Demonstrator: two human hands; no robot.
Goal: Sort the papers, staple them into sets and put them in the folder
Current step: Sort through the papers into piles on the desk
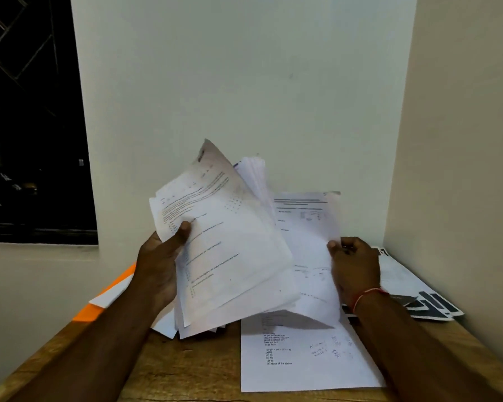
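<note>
- Wooden surface (186, 372) is carrying loose papers, with one printed sheet (302, 358) lying flat near its front edge.
- Left hand (160, 265) is gripping a thick stack of papers (230, 242), thumb on the top page, holding it tilted above the surface.
- Right hand (355, 265) is pinching a single sheet (305, 224) by its right edge, raised just beside the stack.
- Orange folder (89, 312) is lying at the left edge, partly under a white sheet (114, 295).
- Dark-printed sheets (430, 309) are lying at the far right.

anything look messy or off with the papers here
The stack in the left hand is splayed, its edges uneven and sheets sticking out at the bottom. The right hand pinches a single sheet. A printed page lies flat on the table. Nothing looks torn.
</note>
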